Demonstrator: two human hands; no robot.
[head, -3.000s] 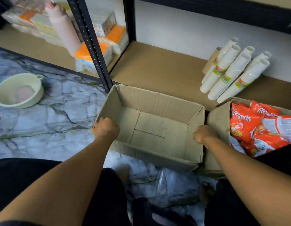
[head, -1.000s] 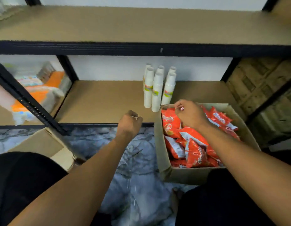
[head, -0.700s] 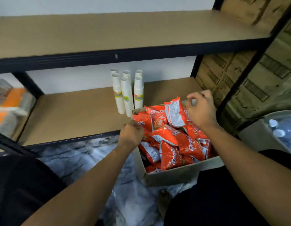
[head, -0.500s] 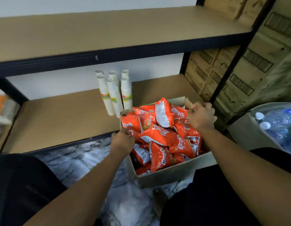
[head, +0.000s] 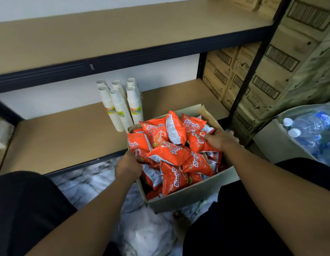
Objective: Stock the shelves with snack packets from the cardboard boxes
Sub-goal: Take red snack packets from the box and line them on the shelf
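We find the open brown cardboard box (head: 188, 199) on the marbled grey floor (head: 90, 183), its far rim just beside the front edge of the lower tan shelf board (head: 64, 133). It is heaped above its rim with orange-red snack packets (head: 169, 152). Our left hand (head: 128, 168) sits at the box's left wall, fingers curled over the rim and into the packets at that edge; whether it clamps the cardboard or a packet we cannot tell. Our right hand (head: 218, 138) lies on the pile at the right side, fingers closed on one orange-red packet (head: 199, 143).

Left of the box the lower shelf is bare board with plenty of open room. At its back stand sleeved stacks of white paper cups (head: 119, 106), close to the box's far left corner. The upper tan shelf board (head: 123, 32) has a dark metal front rail (head: 132, 60).

To the right, past a black upright post (head: 252, 60), stacked printed brown cartons (head: 271, 52) crowd the space. A pale open box (head: 273, 141) holds clear water bottles (head: 311, 130), cut off by the frame edge. Something orange at the far left edge is blurred. The bottom of the box is hidden under packets.
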